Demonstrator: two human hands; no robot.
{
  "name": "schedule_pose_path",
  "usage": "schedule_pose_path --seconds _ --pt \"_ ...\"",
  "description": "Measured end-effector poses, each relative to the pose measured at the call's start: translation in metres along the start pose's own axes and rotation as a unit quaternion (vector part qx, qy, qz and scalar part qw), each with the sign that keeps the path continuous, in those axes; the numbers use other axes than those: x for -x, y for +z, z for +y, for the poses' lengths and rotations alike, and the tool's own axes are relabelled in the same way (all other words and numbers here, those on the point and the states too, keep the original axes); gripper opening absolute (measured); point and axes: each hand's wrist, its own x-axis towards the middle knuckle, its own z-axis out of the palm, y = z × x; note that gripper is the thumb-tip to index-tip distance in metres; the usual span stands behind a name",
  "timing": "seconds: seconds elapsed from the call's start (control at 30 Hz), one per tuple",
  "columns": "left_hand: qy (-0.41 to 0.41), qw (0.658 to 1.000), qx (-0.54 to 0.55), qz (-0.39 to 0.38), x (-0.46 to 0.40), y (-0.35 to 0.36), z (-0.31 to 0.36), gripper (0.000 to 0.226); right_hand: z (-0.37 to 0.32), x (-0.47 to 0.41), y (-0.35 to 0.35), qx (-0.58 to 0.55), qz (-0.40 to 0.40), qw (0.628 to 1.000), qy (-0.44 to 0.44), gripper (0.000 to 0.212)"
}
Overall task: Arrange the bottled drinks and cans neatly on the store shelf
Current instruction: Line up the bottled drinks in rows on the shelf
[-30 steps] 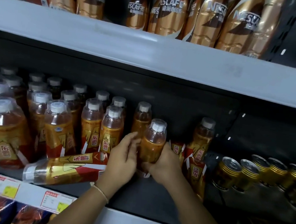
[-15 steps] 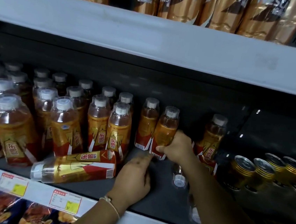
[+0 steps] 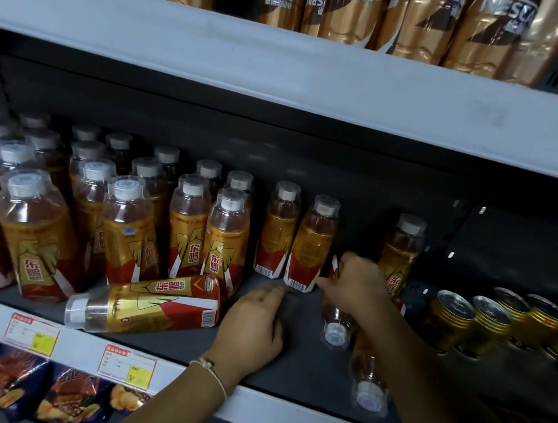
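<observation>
R grip (image 3: 354, 284) grasps fallen bottle (image 3: 335, 317), cap pointing toward shelf front.

The left hand (image 3: 253, 325) is held palm down with the fingers loosely extended and pointing up and away, the fingertips resting low on the shelf (image 3: 160, 340) floor and nothing being held; a thin bracelet is worn on its wrist, and the forearm is brought in from the lower middle. The right hand (image 3: 354, 283) is reached further in, with its back turned up and its fingers curled around the lying bottle (image 3: 336, 320) beneath it. Its forearm is extended diagonally from the lower right corner.
</observation>
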Motion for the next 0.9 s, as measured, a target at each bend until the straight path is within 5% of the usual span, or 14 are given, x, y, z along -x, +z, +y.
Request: schedule_pose_path --seconds 0.27,0.53,0.67,0.9 --pt "0.046 0.999 -0.003 0.021 0.005 -0.001 0.005 0.050 -0.018 0.017 0.007 0.088 -0.084 0.992 0.023 0.083" --pt "0.057 0.998 0.017 0.002 0.009 -0.005 0.005 0.039 -0.016 0.025 -0.004 0.016 -0.071 0.997 0.025 0.070" --pt "0.079 0.995 0.058 0.033 0.015 0.001 0.018 0.040 -0.015 0.032 -0.009 0.011 -0.067 0.998 0.007 0.033" --pt "0.003 0.998 -0.057 0.032 0.015 0.006 0.032 0.066 -0.007 0.046 -0.015 -0.004 -0.082 0.996 -0.035 0.030"
